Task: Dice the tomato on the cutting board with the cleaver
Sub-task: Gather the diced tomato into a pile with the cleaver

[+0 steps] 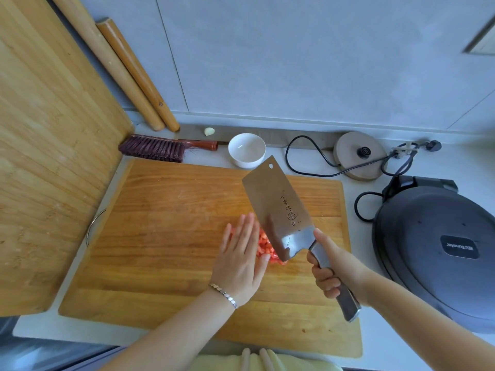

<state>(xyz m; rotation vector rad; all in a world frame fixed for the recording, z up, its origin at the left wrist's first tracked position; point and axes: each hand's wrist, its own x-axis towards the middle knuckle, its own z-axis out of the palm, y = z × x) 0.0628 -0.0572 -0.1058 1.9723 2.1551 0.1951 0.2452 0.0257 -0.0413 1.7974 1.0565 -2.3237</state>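
Where cooker (439, 253) reads Joyoung, cleaver (276, 207) engraved

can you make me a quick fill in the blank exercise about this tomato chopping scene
1. The right hand grips the handle of the ____.
2. The left hand lies flat, fingers straight, beside the diced ____ on the cutting board.
3. Behind the board stands an empty white ____.
4. The brush with the red handle lies to the ____ of that dish.

Missing words: cleaver; tomato; bowl; left
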